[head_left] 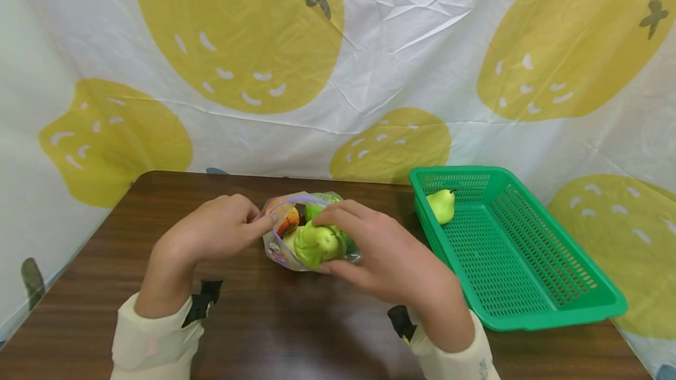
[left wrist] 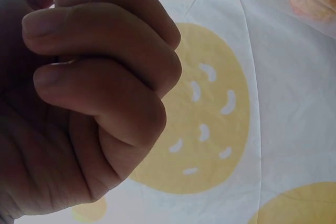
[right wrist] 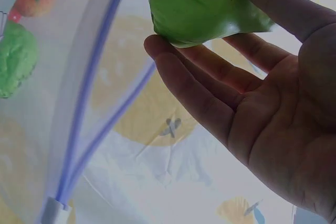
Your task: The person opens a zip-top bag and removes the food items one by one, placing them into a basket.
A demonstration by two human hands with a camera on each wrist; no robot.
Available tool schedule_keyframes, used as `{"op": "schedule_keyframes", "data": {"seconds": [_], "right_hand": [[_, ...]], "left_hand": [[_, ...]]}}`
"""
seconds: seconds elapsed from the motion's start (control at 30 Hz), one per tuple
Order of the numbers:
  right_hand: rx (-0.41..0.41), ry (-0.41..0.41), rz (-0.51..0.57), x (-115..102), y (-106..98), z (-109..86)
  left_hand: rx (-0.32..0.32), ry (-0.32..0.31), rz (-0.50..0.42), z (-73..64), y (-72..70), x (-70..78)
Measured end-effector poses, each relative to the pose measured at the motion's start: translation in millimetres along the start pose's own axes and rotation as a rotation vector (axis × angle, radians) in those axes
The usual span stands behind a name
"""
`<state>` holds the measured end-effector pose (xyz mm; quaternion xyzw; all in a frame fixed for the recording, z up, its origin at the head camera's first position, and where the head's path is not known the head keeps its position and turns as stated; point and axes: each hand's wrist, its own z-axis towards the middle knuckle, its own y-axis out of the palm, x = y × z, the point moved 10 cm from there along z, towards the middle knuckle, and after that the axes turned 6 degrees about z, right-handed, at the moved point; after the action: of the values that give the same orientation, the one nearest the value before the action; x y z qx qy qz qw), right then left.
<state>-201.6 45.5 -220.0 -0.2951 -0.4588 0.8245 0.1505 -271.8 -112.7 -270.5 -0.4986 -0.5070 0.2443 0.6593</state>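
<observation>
A clear zip bag [head_left: 278, 255] with a purple zip line stands with its mouth spread on the table. My left hand [head_left: 211, 227] pinches the left side of its rim between thumb and curled fingers. At the mouth, my right hand [head_left: 385, 251] holds a light green leafy vegetable [head_left: 318, 244], its thumb and fingers on opposite sides. An orange-red item [head_left: 289, 221] and more green pieces show inside the bag. In the right wrist view the green vegetable [right wrist: 199, 9] is beside the purple zip [right wrist: 86, 103] and its white slider [right wrist: 55, 211].
To the right is a green plastic basket [head_left: 560, 319] with slotted walls. A green pear [head_left: 442, 205] lies in its far left corner. The dark wooden table [head_left: 264, 333] meets a white cloth [head_left: 380, 63] printed with yellow fruit at the back.
</observation>
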Motion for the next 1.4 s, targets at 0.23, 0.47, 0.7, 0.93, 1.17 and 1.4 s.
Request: {"op": "schedule_keyframes", "data": {"seconds": [0.23, 0.47, 0.7, 0.93, 1.17, 1.4], "right_hand": [[0.045, -0.023, 0.012, -5.0, -13.4, -7.9], [0.086, -0.028, 0.048, -2.8, -26.7, -15.2], [0.117, -0.034, 0.053, -1.4, -36.6, -19.6], [0.160, 0.009, 0.038, 4.9, -49.8, -26.3], [0.235, 0.018, -0.006, 10.0, -64.4, -32.4], [0.259, 0.051, 0.004, 19.2, -73.7, -39.0]], "left_hand": [[-0.003, 0.002, -0.004, 0.0, 1.1, -0.3], [-0.003, -0.001, 0.002, -0.2, 1.9, -0.4], [0.009, 0.002, 0.010, -0.9, 0.8, 0.0], [0.015, 0.008, 0.014, -0.5, 0.4, 0.4], [0.032, 0.018, 0.027, -0.4, -1.7, 1.9], [0.016, 0.010, 0.019, -0.5, -0.2, 0.6]]}}
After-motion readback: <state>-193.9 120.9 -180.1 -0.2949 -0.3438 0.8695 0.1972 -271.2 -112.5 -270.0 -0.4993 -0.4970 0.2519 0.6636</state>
